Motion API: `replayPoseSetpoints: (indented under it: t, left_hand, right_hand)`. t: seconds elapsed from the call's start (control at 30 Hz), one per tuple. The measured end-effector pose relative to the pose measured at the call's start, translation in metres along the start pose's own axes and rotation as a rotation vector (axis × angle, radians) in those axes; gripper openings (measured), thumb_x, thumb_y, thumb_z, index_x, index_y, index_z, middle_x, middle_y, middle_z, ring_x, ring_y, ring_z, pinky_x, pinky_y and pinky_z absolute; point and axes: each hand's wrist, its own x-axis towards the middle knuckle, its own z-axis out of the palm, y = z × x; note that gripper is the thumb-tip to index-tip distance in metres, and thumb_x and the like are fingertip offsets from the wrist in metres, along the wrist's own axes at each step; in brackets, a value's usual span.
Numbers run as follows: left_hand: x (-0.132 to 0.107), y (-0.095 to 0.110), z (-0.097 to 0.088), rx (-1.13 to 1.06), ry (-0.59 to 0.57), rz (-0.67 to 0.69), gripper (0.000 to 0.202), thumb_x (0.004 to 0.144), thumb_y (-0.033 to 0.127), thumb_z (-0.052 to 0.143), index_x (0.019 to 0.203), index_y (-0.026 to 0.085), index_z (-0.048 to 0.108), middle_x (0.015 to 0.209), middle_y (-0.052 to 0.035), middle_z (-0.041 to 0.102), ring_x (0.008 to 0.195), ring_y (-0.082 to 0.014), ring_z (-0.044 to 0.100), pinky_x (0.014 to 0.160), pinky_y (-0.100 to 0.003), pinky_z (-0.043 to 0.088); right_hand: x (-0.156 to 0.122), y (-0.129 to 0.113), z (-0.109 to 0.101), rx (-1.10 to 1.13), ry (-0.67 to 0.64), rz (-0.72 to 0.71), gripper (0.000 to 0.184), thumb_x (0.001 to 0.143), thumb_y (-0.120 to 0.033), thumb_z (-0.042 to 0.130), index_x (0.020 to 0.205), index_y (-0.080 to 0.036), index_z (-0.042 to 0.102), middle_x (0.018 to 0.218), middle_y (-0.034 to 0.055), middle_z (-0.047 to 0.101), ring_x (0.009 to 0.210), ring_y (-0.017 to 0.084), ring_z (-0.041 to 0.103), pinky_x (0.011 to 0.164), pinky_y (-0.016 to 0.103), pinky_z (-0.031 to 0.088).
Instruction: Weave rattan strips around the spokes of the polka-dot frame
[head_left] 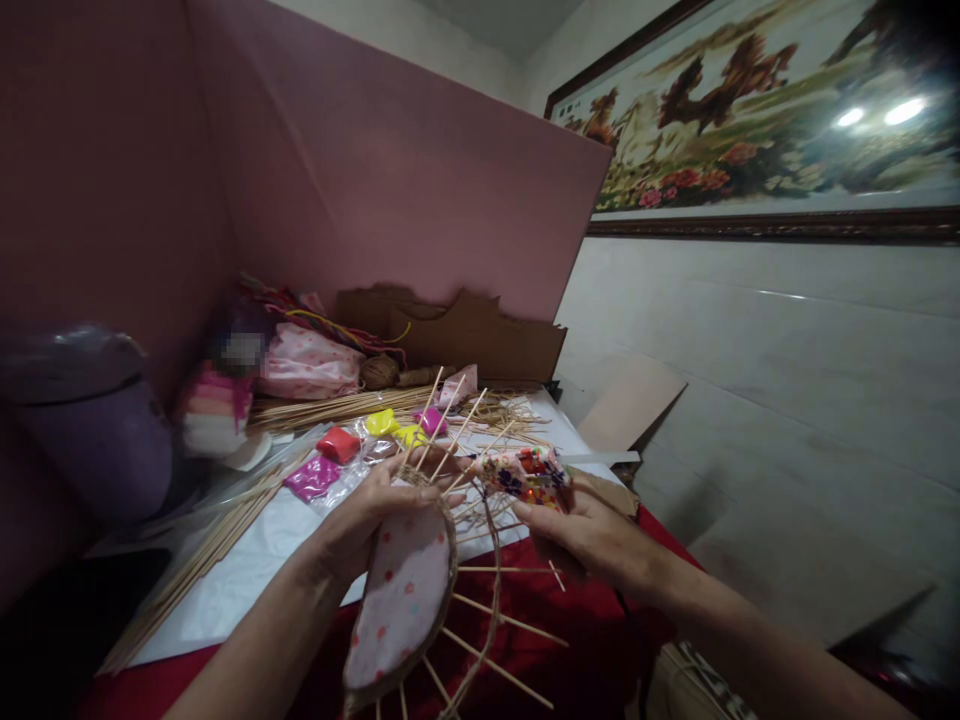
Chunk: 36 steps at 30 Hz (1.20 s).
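Note:
My left hand grips the upper rim of a half-round panel covered in pale pink fabric with red dots. Twine edges the panel, and thin wooden sticks fan out from it. A loop of brown twine crosses the sticks outside the rim. Closed around a floral-patterned hot glue gun, my right hand holds its narrow end toward the panel's upper rim, near my left fingers. A small orange glow shows on the gun. Whether its tip touches the twine cannot be made out.
Colourful packets and bundled sticks lie on a white sheet over a red cloth. Behind are a twine ball, dotted fabric and torn cardboard. A purple container stands left.

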Motion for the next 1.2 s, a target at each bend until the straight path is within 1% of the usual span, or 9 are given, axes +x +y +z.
replayPoseSetpoints:
  t: [0.13, 0.3, 0.47, 0.6, 0.73, 0.83, 1.0, 1.2]
  left_hand:
    - [0.0003, -0.0001, -0.0011, 0.014, -0.006, 0.014, 0.036, 0.068, 0.008, 0.064, 0.104, 0.013, 0.06, 0.114, -0.0135, 0.063, 0.108, -0.0264, 0.056, 0.098, -0.037, 0.039]
    - [0.0008, -0.0018, -0.0035, 0.003, 0.025, -0.012, 0.041, 0.066, 0.009, 0.066, 0.107, 0.014, 0.058, 0.116, -0.0147, 0.062, 0.099, -0.0266, 0.061, 0.095, -0.039, 0.042]
    - [0.0005, -0.0016, -0.0024, -0.014, -0.002, 0.02, 0.039, 0.066, 0.008, 0.066, 0.104, 0.013, 0.06, 0.114, -0.0152, 0.063, 0.102, -0.0259, 0.06, 0.095, -0.035, 0.042]
    - [0.0, -0.0002, -0.0006, -0.011, 0.022, 0.0, 0.038, 0.064, 0.008, 0.067, 0.102, 0.014, 0.061, 0.111, -0.015, 0.065, 0.099, -0.0263, 0.062, 0.093, -0.036, 0.043]
    - [0.001, -0.0001, -0.0005, -0.008, 0.008, 0.006, 0.037, 0.066, 0.007, 0.066, 0.102, 0.013, 0.06, 0.113, -0.0151, 0.063, 0.106, -0.0278, 0.058, 0.096, -0.037, 0.041]
    - [0.0025, -0.0009, -0.0014, -0.025, 0.003, 0.006, 0.038, 0.067, 0.006, 0.064, 0.104, 0.013, 0.059, 0.112, -0.0143, 0.064, 0.106, -0.0276, 0.057, 0.096, -0.038, 0.041]
    - [0.0022, -0.0015, -0.0024, -0.028, 0.002, 0.005, 0.039, 0.065, 0.007, 0.066, 0.103, 0.013, 0.06, 0.113, -0.0139, 0.064, 0.103, -0.0254, 0.06, 0.095, -0.035, 0.042]
    - [0.0017, -0.0022, -0.0037, -0.033, 0.001, 0.002, 0.038, 0.067, 0.007, 0.065, 0.103, 0.015, 0.06, 0.114, -0.0129, 0.063, 0.105, -0.0255, 0.058, 0.096, -0.036, 0.041]
  right_hand:
    - [-0.0001, 0.0031, -0.0009, -0.015, -0.003, -0.004, 0.046, 0.086, -0.045, 0.043, 0.05, -0.017, 0.046, 0.041, -0.0031, 0.045, 0.036, 0.005, 0.037, 0.036, 0.019, 0.027]
    - [-0.0001, 0.0039, -0.0003, 0.001, -0.002, 0.006, 0.043, 0.084, -0.047, 0.044, 0.052, -0.018, 0.045, 0.044, -0.0032, 0.045, 0.038, 0.006, 0.037, 0.036, 0.02, 0.026]
    - [-0.0004, 0.0043, 0.001, 0.033, 0.009, 0.005, 0.039, 0.084, -0.046, 0.046, 0.055, -0.019, 0.044, 0.044, -0.0043, 0.044, 0.039, 0.006, 0.035, 0.036, 0.02, 0.024]
    - [-0.0011, 0.0034, 0.0015, 0.018, -0.007, 0.001, 0.04, 0.085, -0.044, 0.044, 0.055, -0.019, 0.043, 0.044, -0.0048, 0.042, 0.039, 0.005, 0.034, 0.036, 0.021, 0.024]
    - [-0.0019, -0.0006, 0.0018, 0.04, 0.019, 0.02, 0.036, 0.085, -0.044, 0.045, 0.059, -0.019, 0.041, 0.048, -0.0049, 0.042, 0.04, 0.006, 0.034, 0.037, 0.021, 0.024]
    - [-0.0024, -0.0023, 0.0021, 0.037, 0.013, 0.011, 0.035, 0.084, -0.044, 0.046, 0.06, -0.019, 0.042, 0.048, -0.005, 0.042, 0.041, 0.006, 0.034, 0.037, 0.021, 0.024]
    - [-0.0029, -0.0019, 0.0025, 0.024, 0.041, -0.005, 0.035, 0.084, -0.045, 0.046, 0.06, -0.019, 0.043, 0.047, -0.005, 0.041, 0.041, 0.006, 0.034, 0.038, 0.021, 0.024]
    - [-0.0044, -0.0032, 0.0021, -0.003, 0.013, -0.034, 0.037, 0.084, -0.044, 0.044, 0.056, -0.019, 0.045, 0.044, -0.0045, 0.04, 0.041, 0.007, 0.034, 0.039, 0.022, 0.024]
